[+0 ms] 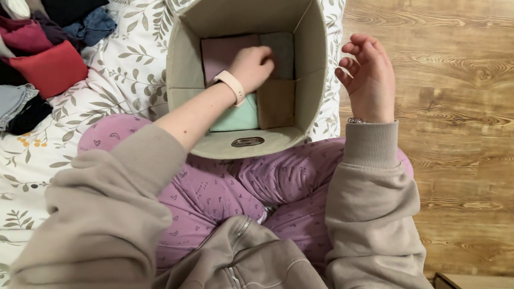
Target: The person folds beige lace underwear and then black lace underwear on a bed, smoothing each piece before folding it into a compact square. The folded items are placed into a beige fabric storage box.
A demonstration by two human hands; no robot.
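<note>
Beige hooded zip jacket and purple heart-print trousers are seen nearest. Square beige fabric storage bin is set against the knees on the leaf-print bedsheet. Left hand is reached inside, grip pressed down on folded cloths: pink, grey, mint; whether anything is pinched cannot be told. Right hand is held outside beside the bin wall, grip released, fingers loosely curled. Pile of mixed dark and red clothes lies farther left.
</note>
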